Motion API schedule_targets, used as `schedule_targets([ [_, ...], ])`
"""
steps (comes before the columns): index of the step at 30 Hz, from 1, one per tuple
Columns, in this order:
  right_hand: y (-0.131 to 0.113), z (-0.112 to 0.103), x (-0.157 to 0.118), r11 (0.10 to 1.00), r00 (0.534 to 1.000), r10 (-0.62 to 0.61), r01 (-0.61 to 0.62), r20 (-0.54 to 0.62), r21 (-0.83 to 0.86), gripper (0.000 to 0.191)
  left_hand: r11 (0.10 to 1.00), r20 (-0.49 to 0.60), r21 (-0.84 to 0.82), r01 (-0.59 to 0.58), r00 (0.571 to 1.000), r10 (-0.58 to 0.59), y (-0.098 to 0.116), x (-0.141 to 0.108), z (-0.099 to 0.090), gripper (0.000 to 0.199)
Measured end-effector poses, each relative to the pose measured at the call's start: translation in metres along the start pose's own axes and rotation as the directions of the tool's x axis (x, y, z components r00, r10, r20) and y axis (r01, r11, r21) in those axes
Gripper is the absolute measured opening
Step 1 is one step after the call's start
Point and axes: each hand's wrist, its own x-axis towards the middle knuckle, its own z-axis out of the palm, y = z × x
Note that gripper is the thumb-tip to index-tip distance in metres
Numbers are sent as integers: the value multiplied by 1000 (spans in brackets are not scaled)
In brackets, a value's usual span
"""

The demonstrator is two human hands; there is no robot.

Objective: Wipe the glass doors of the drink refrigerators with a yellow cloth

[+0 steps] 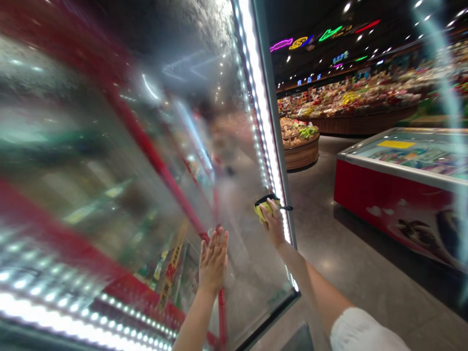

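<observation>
My right hand [273, 223] grips a small yellow-and-black cleaning pad [260, 210] with a black loop at its side. It holds the pad against the glass door [244, 273], close to the bright strip of lights along the door's right edge. Lower and to the left, my left hand [214, 261] lies flat with fingers stretched out, apparently on the same glass. White haze or frost covers part of the upper pane. Reflections of red frames and lights blur what lies behind it.
A red chest freezer [380, 195] with a glass top stands on the right. Round wooden display stands [302, 153] heaped with packaged goods are farther back. Grey tiled floor [329, 243] runs between them and the door. A dark frame edge [268, 319] borders the door's bottom.
</observation>
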Motion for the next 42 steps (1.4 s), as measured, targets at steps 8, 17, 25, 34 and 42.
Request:
schedule_targets([
  [8,-52,23,-11,996,999,10,-6,47,-94,46,999,45,44,-6,999,4,-7,-7,0,84],
  [17,-54,31,0,995,981,95,-98,-170,-11,31,998,73,19,63,995,-65,-24,-28,-14,87],
  [25,-62,20,-14,1000,997,-13,12,-71,-8,25,995,83,3,97,992,-97,-34,-37,-18,88],
  [34,-97,34,-18,995,993,-99,99,63,-2,27,993,66,-10,120,991,-119,-33,-42,-18,84],
  [42,-122,49,-9,998,992,34,-39,-120,-40,22,985,69,-15,171,983,-169,-48,-64,-32,84],
])
